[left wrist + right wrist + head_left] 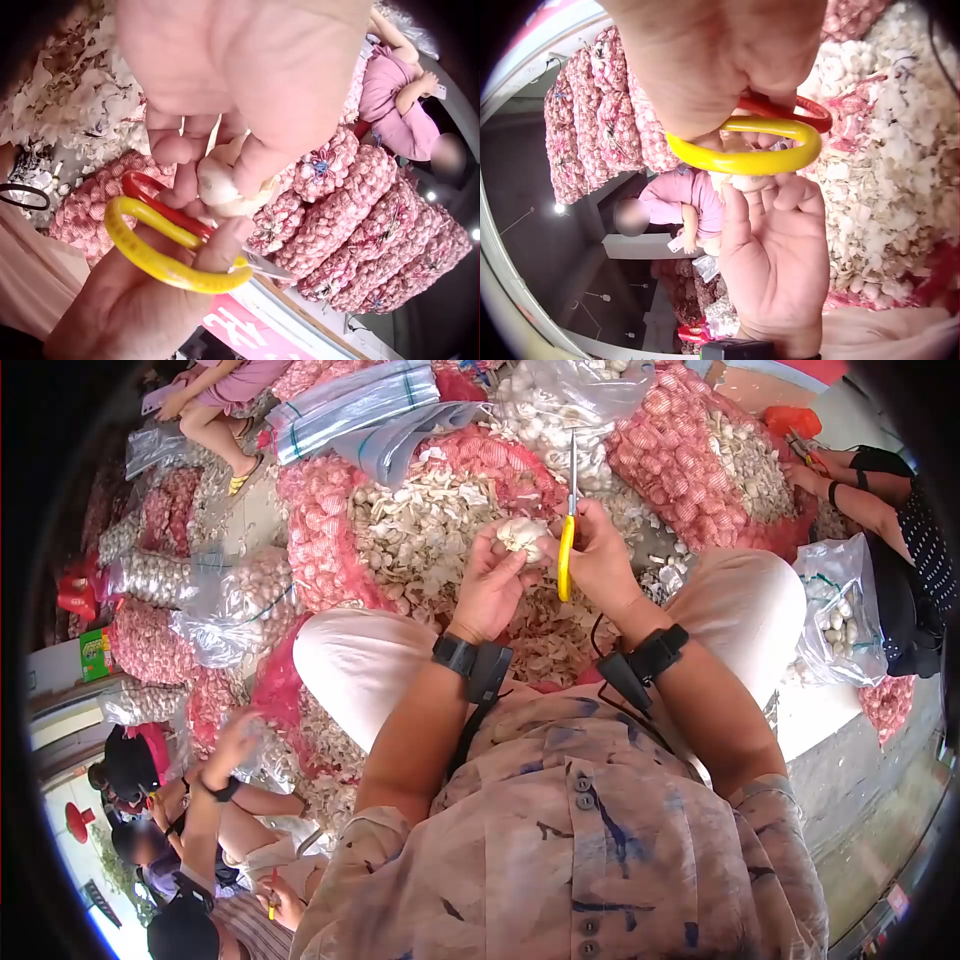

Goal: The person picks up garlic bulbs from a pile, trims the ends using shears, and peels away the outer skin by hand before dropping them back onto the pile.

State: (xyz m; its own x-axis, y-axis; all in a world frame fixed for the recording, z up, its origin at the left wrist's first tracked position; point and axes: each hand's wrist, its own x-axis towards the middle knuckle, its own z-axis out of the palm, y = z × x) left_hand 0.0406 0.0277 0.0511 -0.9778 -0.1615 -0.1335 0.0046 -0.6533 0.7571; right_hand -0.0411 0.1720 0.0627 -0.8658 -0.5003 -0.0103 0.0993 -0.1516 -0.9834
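Between the fingers and thumb of my left hand (488,588) is a pale garlic bulb (522,538), held over a spread of loose skins. My right hand (604,568), close beside it, grips a pair of scissors (566,565) with one yellow and one red handle. The blades point away from me in the head view. In the left wrist view, the garlic bulb (217,181) sits just above the scissor handles (176,276), pinched by the left fingertips. The yellow loop (731,161) covers part of the bulb in the right wrist view.
Garlic skins (430,515) lie in front, inside a red mesh sack (325,535). Trimmed bulbs fill a clear plastic bag (560,405) at the far side. A full mesh sack (665,455) stands right of it. Other people sit at left and right, some with scissors.
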